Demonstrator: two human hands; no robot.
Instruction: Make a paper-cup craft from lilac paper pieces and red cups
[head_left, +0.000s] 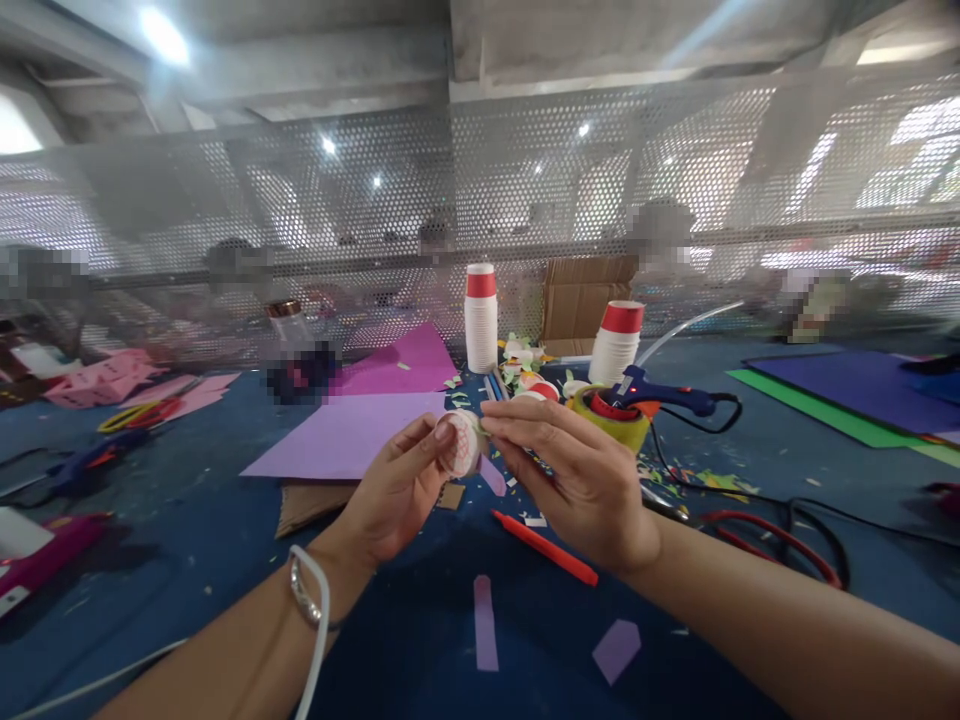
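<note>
My left hand (401,485) grips a small white paper cup (460,444) with red line drawing on its end, thumb and fingers around its side. At the cup's right side, the fingertips of my right hand (574,470) are pressed together on a small green piece (481,428), mostly hidden by the fingers. A purple paper strip (491,476) shows just under the cup. Below the hands lie a red marker (546,548), another purple strip (485,625) and a purple paper piece (617,651).
Stacked cups (481,330) and a second stack (615,345) stand behind the hands. A blue glue gun (664,392) rests on a yellow roll (622,428) at right. Purple sheets (352,435) lie at left; cables (787,540) curl at right. People are blurred behind the mesh.
</note>
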